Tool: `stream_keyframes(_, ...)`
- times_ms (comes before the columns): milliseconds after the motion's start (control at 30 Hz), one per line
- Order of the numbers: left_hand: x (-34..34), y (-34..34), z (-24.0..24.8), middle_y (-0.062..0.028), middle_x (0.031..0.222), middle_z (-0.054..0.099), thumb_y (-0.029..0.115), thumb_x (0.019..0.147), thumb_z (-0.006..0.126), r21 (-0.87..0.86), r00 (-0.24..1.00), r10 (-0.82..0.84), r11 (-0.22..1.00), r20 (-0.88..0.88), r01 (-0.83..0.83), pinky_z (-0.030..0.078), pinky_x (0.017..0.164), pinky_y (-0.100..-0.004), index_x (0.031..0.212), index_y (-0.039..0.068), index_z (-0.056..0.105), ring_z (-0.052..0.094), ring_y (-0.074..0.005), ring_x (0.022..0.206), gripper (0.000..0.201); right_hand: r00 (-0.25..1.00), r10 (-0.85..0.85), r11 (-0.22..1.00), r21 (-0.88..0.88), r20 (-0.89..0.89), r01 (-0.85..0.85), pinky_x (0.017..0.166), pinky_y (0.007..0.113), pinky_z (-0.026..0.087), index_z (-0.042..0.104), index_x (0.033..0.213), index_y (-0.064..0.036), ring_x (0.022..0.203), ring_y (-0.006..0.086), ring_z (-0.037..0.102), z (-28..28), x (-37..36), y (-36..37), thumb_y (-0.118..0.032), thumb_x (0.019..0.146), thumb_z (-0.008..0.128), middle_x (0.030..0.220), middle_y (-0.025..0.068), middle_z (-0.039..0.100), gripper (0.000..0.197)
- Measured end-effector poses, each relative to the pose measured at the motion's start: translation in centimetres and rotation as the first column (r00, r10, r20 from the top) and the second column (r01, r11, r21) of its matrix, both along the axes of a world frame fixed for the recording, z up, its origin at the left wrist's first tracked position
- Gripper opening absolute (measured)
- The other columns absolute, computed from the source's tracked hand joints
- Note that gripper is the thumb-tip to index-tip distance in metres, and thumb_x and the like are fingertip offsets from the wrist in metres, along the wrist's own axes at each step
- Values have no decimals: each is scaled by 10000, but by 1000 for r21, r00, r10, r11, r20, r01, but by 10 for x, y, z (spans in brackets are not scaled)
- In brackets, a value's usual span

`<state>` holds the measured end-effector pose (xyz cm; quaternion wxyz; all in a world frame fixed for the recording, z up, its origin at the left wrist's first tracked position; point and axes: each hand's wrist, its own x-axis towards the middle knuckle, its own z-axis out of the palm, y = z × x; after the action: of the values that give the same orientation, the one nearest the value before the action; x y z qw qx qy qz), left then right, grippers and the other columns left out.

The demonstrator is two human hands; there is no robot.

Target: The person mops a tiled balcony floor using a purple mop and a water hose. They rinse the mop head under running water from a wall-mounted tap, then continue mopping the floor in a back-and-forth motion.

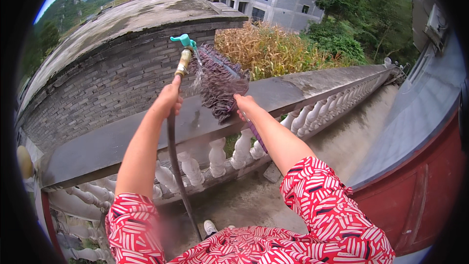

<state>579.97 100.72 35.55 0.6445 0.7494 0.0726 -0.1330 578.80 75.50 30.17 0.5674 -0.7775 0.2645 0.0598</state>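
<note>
Head view: at a white-and-grey concrete balustrade (273, 93), a shaggy purple-grey mop (218, 85) is held by its handle (256, 137) in the closed right hand (245, 105); from the balustrade's near side, a black flexible hose (172, 149), clasped in the left hand (168, 97), rises to a turquoise tap (185, 41).

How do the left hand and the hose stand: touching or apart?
Touching: the head view shows the left hand closed around the hose, which hangs down below it.
</note>
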Motion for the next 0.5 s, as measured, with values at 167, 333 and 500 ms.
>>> stream_keyframes(167,8,65,69,4,554,382,610,806,411,-15,999,31,999,-34,-31,281,318,-218,816,101,364,285,-37,356,511,998,59,996,60,19,-60,370,335,374,470,707,-4,401,185,445,10,43,45,-421,807,472,556,91,469,428)
stream_keyframes(333,24,101,109,7,549,376,567,839,382,115,999,38,993,-12,-36,321,350,-246,786,91,351,306,-52,372,480,990,135,982,127,31,-138,368,338,378,485,791,-26,404,183,439,21,86,102,-455,821,456,569,85,464,431)
stream_keyframes(500,53,124,105,-7,547,394,586,842,342,202,999,40,979,8,-41,344,352,-258,832,55,384,324,-71,366,532,971,240,948,217,-3,-233,361,348,372,474,938,-65,431,200,448,13,115,154,-442,840,460,642,111,463,390)
